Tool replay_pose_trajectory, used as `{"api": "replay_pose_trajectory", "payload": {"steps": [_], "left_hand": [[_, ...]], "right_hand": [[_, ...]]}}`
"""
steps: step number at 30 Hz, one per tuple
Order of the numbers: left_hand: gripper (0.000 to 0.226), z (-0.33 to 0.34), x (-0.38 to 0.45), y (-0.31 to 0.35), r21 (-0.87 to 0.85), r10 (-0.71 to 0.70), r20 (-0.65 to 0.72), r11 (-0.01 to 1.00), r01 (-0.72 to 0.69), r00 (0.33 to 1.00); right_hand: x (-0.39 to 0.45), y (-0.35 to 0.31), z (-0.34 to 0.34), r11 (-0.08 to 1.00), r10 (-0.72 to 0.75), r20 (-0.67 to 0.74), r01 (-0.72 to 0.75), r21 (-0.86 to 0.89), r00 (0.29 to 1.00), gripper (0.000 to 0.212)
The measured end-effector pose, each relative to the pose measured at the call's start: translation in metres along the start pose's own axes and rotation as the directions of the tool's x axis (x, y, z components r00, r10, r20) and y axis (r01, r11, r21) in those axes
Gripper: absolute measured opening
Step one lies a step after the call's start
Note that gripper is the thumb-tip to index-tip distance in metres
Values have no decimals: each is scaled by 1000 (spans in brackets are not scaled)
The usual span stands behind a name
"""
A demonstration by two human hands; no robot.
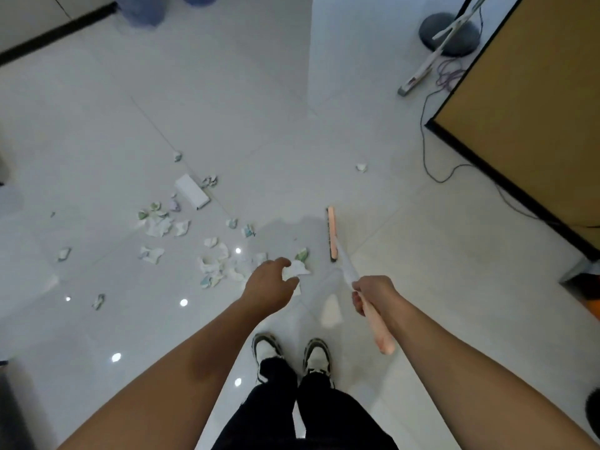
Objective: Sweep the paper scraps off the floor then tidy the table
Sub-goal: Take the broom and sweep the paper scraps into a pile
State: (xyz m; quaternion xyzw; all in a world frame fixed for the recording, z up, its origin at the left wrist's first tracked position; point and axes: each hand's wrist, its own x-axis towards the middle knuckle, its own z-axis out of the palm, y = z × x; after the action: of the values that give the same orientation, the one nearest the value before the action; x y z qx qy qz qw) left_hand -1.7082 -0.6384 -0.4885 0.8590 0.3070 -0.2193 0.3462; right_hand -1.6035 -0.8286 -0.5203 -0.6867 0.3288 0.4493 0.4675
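Several crumpled paper scraps lie scattered over the white tiled floor, mostly left of centre; single scraps lie at the far right and far left. A broom with a pink head stands on the floor just right of the scraps. My right hand grips its pink-and-white handle. My left hand hovers above the nearest scraps with loosely curled fingers and holds nothing that I can see.
A white box lies among the scraps. The brown table with a black edge fills the right side, and a cable trails past its corner. A round grey stand base sits at the back right. My shoes are below.
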Motion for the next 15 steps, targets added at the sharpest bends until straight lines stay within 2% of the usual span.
{"api": "replay_pose_trajectory", "payload": {"steps": [6,15], "left_hand": [[49,-53,69,40,37,71,-17,997,-70,997],[49,-106,160,97,54,97,-88,994,-93,991]], "right_hand": [[4,-77,-18,992,-116,-116,110,-55,987,4],[47,-185,-47,980,-175,-157,157,-123,972,5]]}}
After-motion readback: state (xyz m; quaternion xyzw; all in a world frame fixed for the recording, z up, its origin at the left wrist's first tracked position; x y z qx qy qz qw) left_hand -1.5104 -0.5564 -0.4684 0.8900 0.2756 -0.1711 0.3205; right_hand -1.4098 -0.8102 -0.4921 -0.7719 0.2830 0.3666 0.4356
